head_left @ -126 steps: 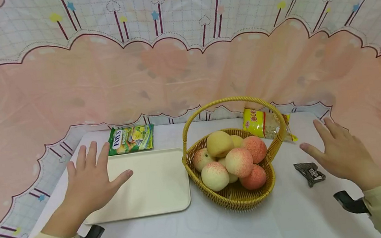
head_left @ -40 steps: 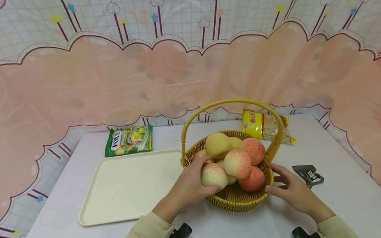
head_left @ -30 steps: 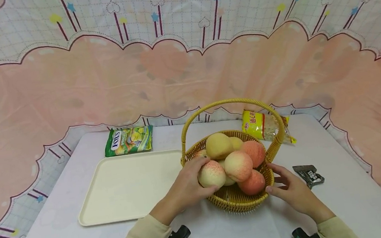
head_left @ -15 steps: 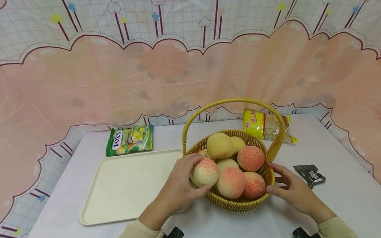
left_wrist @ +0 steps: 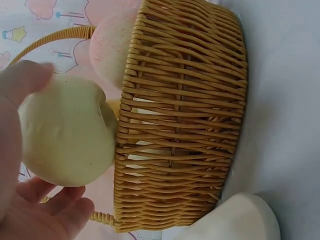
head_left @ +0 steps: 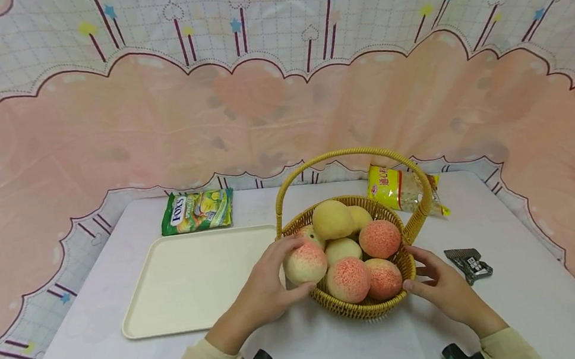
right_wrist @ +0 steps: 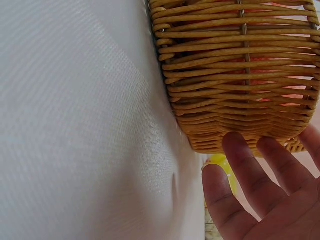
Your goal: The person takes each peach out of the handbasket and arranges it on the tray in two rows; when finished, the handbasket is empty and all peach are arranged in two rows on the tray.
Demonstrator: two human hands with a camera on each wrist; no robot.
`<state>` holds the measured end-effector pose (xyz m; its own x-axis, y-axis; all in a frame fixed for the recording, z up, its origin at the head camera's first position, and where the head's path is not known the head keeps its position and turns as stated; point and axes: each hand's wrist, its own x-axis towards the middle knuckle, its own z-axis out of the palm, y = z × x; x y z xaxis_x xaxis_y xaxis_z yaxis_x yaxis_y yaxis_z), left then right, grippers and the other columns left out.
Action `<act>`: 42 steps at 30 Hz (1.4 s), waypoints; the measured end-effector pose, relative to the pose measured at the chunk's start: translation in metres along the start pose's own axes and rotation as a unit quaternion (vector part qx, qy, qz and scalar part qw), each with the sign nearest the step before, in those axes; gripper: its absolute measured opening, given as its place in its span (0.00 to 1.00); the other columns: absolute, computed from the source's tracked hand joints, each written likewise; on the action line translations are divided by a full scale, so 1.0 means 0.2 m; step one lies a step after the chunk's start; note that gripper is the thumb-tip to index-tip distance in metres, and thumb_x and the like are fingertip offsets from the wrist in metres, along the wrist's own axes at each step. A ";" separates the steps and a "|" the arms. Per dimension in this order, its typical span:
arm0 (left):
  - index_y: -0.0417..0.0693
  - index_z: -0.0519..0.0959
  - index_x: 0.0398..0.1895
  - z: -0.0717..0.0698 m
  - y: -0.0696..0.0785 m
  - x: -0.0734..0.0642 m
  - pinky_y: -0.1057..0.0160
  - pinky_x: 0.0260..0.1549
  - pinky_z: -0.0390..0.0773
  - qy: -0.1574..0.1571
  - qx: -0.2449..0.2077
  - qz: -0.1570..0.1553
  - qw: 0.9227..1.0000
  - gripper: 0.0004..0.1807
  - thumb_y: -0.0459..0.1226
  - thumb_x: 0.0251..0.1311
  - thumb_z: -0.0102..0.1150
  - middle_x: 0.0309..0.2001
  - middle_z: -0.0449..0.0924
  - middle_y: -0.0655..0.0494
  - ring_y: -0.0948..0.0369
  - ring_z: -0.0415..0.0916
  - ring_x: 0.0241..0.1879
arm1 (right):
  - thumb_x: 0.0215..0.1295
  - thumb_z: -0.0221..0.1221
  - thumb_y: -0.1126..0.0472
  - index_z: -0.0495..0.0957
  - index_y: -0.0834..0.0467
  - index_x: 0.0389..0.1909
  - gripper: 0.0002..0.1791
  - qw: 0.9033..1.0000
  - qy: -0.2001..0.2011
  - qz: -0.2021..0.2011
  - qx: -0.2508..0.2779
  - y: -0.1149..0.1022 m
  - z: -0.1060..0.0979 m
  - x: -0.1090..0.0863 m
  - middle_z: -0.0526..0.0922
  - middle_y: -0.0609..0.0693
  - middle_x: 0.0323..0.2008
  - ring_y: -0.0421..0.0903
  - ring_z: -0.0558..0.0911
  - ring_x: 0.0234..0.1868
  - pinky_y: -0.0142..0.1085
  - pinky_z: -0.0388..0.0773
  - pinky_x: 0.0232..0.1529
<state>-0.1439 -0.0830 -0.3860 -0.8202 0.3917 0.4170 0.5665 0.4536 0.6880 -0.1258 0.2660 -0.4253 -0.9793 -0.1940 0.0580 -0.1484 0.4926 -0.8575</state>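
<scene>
My left hand (head_left: 264,281) grips a pale peach (head_left: 305,263) with a pink blush, fingers behind it and thumb in front, at the basket's left rim. In the left wrist view the peach (left_wrist: 67,131) shows a pale side with a crease, right beside the rim. The yellow wicker basket (head_left: 357,311) with a tall arched handle holds several more pink, cream and yellow fruits, such as a speckled pink peach (head_left: 349,280). My right hand (head_left: 446,288) rests its fingertips against the basket's right side; in the right wrist view its extended fingers (right_wrist: 252,172) meet the weave.
A cream rectangular tray (head_left: 192,281) lies left of the basket. Behind it is a green FOX'S candy bag (head_left: 197,211). A yellow and clear food packet (head_left: 402,188) lies behind the basket, and a small black wrapper (head_left: 468,265) to the right, all on a white table.
My hands came from open above the table to the basket. The left took hold of the peach and drew it leftward to the rim; other peaches rolled forward. The right stays at the basket's side.
</scene>
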 end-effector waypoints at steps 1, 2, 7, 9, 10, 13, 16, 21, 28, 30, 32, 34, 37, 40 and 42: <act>0.45 0.73 0.63 0.00 0.00 0.00 0.47 0.58 0.74 -0.001 -0.009 -0.009 1.000 0.34 0.37 0.52 0.75 0.63 0.72 0.50 0.53 0.69 0.64 | 0.68 0.63 0.61 0.58 0.64 0.74 0.38 1.000 0.000 0.000 0.000 0.00 0.00 0.00 0.60 0.68 0.71 0.67 0.74 0.60 0.56 0.78 0.52; 0.45 0.73 0.64 0.00 0.00 0.00 0.48 0.57 0.75 0.000 -0.019 -0.016 1.000 0.33 0.37 0.53 0.73 0.63 0.72 0.50 0.53 0.70 0.63 | 0.69 0.63 0.61 0.58 0.64 0.74 0.38 1.000 0.000 0.000 0.000 0.00 0.00 0.00 0.60 0.68 0.71 0.67 0.74 0.60 0.56 0.78 0.52; 0.42 0.71 0.65 -0.02 0.00 -0.01 0.51 0.56 0.77 0.003 -0.060 -0.047 0.997 0.33 0.36 0.56 0.70 0.62 0.73 0.50 0.54 0.71 0.61 | 0.69 0.63 0.61 0.58 0.65 0.74 0.38 1.000 -0.001 -0.001 0.003 0.00 0.00 0.00 0.60 0.68 0.71 0.67 0.74 0.60 0.57 0.78 0.52; 0.39 0.69 0.66 -0.02 -0.01 -0.01 0.53 0.55 0.77 0.003 -0.071 -0.054 0.996 0.35 0.36 0.56 0.71 0.62 0.73 0.50 0.53 0.71 0.62 | 0.68 0.63 0.61 0.58 0.65 0.74 0.38 1.000 -0.001 -0.001 0.004 0.00 0.00 0.00 0.60 0.69 0.71 0.67 0.74 0.60 0.57 0.77 0.53; 0.38 0.69 0.67 -0.02 -0.01 -0.01 0.53 0.55 0.77 0.006 -0.074 -0.052 0.996 0.36 0.36 0.55 0.72 0.62 0.73 0.49 0.53 0.71 0.62 | 0.68 0.63 0.61 0.58 0.65 0.74 0.38 1.000 -0.001 -0.001 0.004 0.00 0.00 0.00 0.60 0.69 0.71 0.67 0.74 0.60 0.58 0.77 0.53; 0.38 0.70 0.65 -0.04 -0.01 -0.02 0.52 0.52 0.79 0.022 -0.071 -0.040 0.996 0.37 0.34 0.52 0.74 0.61 0.73 0.48 0.52 0.71 0.60 | 0.68 0.63 0.61 0.58 0.65 0.74 0.38 1.000 -0.002 -0.001 0.003 0.00 0.00 0.00 0.60 0.69 0.71 0.67 0.74 0.60 0.57 0.77 0.53; 0.39 0.72 0.63 -0.08 -0.02 -0.03 0.51 0.51 0.80 0.040 -0.052 -0.024 0.998 0.35 0.33 0.50 0.76 0.60 0.74 0.48 0.51 0.72 0.59 | 0.69 0.63 0.61 0.58 0.65 0.74 0.38 1.000 -0.003 0.001 0.004 0.00 0.00 0.00 0.60 0.68 0.71 0.67 0.74 0.60 0.57 0.77 0.53; 0.40 0.73 0.62 -0.16 -0.06 -0.05 0.51 0.51 0.80 0.054 -0.027 -0.025 0.998 0.34 0.32 0.50 0.76 0.61 0.74 0.47 0.51 0.72 0.60 | 0.68 0.64 0.61 0.57 0.65 0.74 0.38 1.000 -0.003 0.010 0.003 0.01 -0.01 0.00 0.59 0.68 0.72 0.67 0.73 0.60 0.57 0.77 0.53; 0.38 0.74 0.60 -0.26 -0.16 -0.07 0.46 0.50 0.80 0.083 -0.009 -0.044 0.996 0.31 0.29 0.50 0.75 0.58 0.74 0.44 0.49 0.73 0.57 | 0.69 0.64 0.60 0.57 0.64 0.75 0.39 1.000 -0.006 0.016 0.010 0.01 0.00 0.00 0.59 0.68 0.72 0.67 0.73 0.61 0.55 0.78 0.53; 0.36 0.73 0.60 -0.27 -0.19 -0.07 0.45 0.51 0.79 0.088 -0.008 -0.056 0.995 0.32 0.29 0.50 0.75 0.58 0.74 0.43 0.48 0.73 0.57 | 0.69 0.63 0.60 0.57 0.64 0.75 0.39 1.000 -0.006 0.019 0.010 0.01 0.00 0.00 0.59 0.68 0.72 0.67 0.74 0.60 0.56 0.77 0.53; 0.35 0.72 0.60 -0.28 -0.21 -0.06 0.44 0.52 0.78 0.090 -0.007 -0.071 0.993 0.32 0.29 0.51 0.74 0.58 0.73 0.41 0.46 0.72 0.57 | 0.69 0.63 0.60 0.56 0.64 0.75 0.39 1.000 -0.007 0.021 0.011 0.01 0.00 0.00 0.59 0.68 0.72 0.67 0.74 0.60 0.57 0.76 0.54; 0.33 0.71 0.60 -0.28 -0.24 -0.06 0.43 0.53 0.77 0.089 -0.004 -0.090 0.992 0.33 0.29 0.51 0.73 0.58 0.72 0.39 0.44 0.71 0.58 | 0.69 0.63 0.60 0.56 0.63 0.75 0.39 1.000 -0.008 0.025 0.014 0.00 0.00 0.00 0.59 0.69 0.72 0.66 0.74 0.60 0.58 0.76 0.55; 0.30 0.69 0.60 -0.28 -0.28 -0.04 0.42 0.54 0.75 0.084 0.006 -0.118 0.989 0.33 0.31 0.52 0.72 0.58 0.70 0.36 0.42 0.69 0.60 | 0.69 0.63 0.60 0.56 0.63 0.75 0.39 0.999 -0.008 0.028 0.015 0.00 0.00 0.00 0.60 0.69 0.71 0.66 0.74 0.60 0.57 0.76 0.54; 0.29 0.67 0.60 -0.28 -0.32 -0.02 0.43 0.54 0.74 0.076 0.020 -0.137 0.987 0.34 0.33 0.52 0.71 0.58 0.70 0.35 0.42 0.69 0.59 | 0.69 0.63 0.60 0.56 0.63 0.75 0.39 0.999 -0.008 0.029 0.014 0.00 0.00 0.00 0.61 0.70 0.70 0.65 0.75 0.60 0.57 0.76 0.54; 0.29 0.67 0.60 -0.28 -0.34 -0.01 0.45 0.53 0.74 0.070 0.024 -0.147 0.986 0.35 0.34 0.52 0.71 0.58 0.69 0.34 0.43 0.69 0.58 | 0.69 0.63 0.60 0.56 0.63 0.75 0.39 1.000 -0.008 0.027 0.012 0.00 0.00 0.00 0.61 0.70 0.71 0.65 0.75 0.59 0.57 0.76 0.54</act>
<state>-0.1859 -0.1590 -0.4007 -0.9510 0.1248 0.2830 0.3021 0.5707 0.7636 -0.1261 0.2659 -0.4253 -0.9836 -0.1804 0.0032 -0.0913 0.4822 -0.8713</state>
